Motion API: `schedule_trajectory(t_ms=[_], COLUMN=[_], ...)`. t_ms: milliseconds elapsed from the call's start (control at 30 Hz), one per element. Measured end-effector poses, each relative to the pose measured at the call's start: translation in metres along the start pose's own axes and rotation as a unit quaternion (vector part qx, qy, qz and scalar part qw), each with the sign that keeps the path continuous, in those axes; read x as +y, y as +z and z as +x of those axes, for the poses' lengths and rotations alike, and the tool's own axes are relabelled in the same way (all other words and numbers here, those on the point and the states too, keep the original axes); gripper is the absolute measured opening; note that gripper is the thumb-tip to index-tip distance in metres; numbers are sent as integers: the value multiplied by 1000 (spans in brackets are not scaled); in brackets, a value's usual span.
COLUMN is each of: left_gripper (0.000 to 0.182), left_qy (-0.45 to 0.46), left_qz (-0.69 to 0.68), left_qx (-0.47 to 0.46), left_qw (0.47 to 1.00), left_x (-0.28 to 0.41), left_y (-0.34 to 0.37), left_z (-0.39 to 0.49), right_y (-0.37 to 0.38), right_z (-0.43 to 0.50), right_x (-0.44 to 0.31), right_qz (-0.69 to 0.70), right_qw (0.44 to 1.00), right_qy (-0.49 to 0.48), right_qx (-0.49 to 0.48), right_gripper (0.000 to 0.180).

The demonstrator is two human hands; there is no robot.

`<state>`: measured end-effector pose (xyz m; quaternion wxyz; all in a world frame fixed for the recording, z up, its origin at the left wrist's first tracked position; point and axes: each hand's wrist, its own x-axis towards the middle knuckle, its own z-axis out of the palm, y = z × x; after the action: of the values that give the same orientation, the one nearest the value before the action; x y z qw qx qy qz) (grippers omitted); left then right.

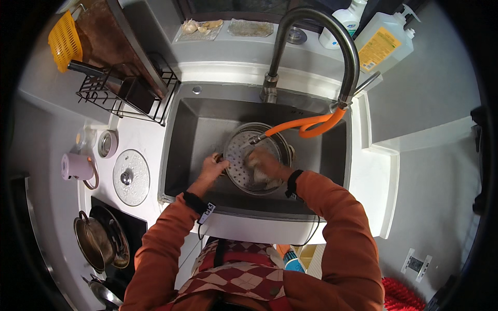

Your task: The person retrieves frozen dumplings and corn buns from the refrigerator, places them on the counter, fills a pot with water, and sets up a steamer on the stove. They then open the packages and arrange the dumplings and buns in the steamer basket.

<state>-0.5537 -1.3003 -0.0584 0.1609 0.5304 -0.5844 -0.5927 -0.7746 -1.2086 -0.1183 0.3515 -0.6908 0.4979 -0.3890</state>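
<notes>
In the dark grey sink (206,116) stands a round metal pot (290,145) with a perforated metal steamer tray (235,157) at its top. My left hand (214,166) grips the pot's side handle. Over the right part of the tray is my right hand (265,161), blurred, with a pale cloth-like thing (264,179) at its fingers and palm; its grip is partly hidden. An orange hose (288,125) runs from the curved metal faucet (277,46), and its metal nozzle (255,140) points at the tray close to my right hand.
A glass lid (134,182) lies left of the sink, near a pink container (76,166). Behind it, a black wire rack (124,112) holds a cutting board (116,39) and a knife (87,68). Pans (93,241) stand at lower left. Bottles (383,42) and garlic (190,26) sit on the ledge.
</notes>
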Motion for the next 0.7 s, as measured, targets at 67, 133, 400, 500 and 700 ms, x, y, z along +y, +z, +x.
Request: schedule_trajectory(t_ms=[67,133,400,500,700], left_gripper=[32,33,28,21,16], left_qy=[-23,-48,-78,-65,9], left_qz=[-11,-21,-104,-86,-6], left_qx=[-18,-26,-42,-34,-12], left_qw=[1000,998,991,994,1000], left_x=[6,12,11,14,25], left_y=[-6,-8,1,-5,-4], left_z=[1,-2,-2,5,15], right_y=[-12,-8,41,31,-22], right_z=[9,21,45,21,-13], right_x=[15,21,-15,-25,-20], right_qz=[-51,-74,56,98,100], right_qw=[988,969,997,987,974], right_qy=[113,199,13,9,177], right_qx=[88,130,-46,-126,-105], right_gripper=[19,16,22,28,28])
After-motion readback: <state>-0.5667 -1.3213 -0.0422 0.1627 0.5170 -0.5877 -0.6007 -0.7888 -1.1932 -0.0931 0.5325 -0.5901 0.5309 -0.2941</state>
